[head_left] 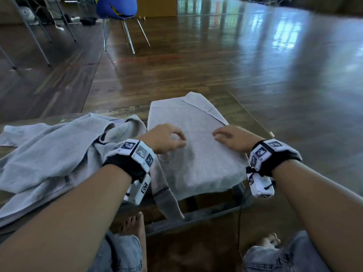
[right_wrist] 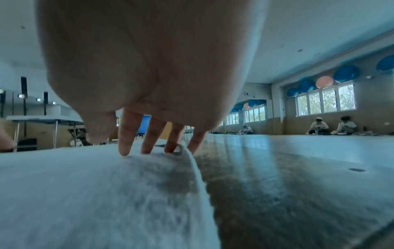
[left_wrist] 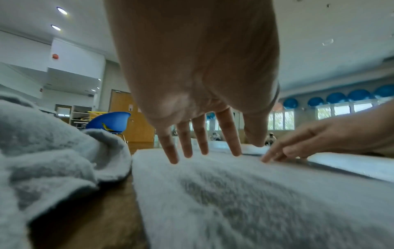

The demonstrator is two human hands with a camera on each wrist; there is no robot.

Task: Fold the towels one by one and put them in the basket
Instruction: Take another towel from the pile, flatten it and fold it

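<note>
A grey towel [head_left: 193, 148] lies folded flat on the table [head_left: 238, 112], right in front of me. My left hand [head_left: 176, 140] is over its middle, fingers [left_wrist: 185, 148] spread and straight, tips at or just above the cloth, holding nothing. My right hand [head_left: 218, 136] rests its straight fingertips [right_wrist: 124, 150] on the towel's right edge, where a fold [right_wrist: 185, 151] rises slightly. A heap of crumpled grey towels [head_left: 49, 154] lies to the left, one strip [head_left: 167, 199] hanging over the near edge. No basket shows in any view.
The table's right edge [head_left: 255, 120] runs close past the right hand, with wooden floor [head_left: 255, 55] beyond. A blue chair [head_left: 117, 8] stands far ahead. My knees and bare feet [head_left: 135, 222] are under the table.
</note>
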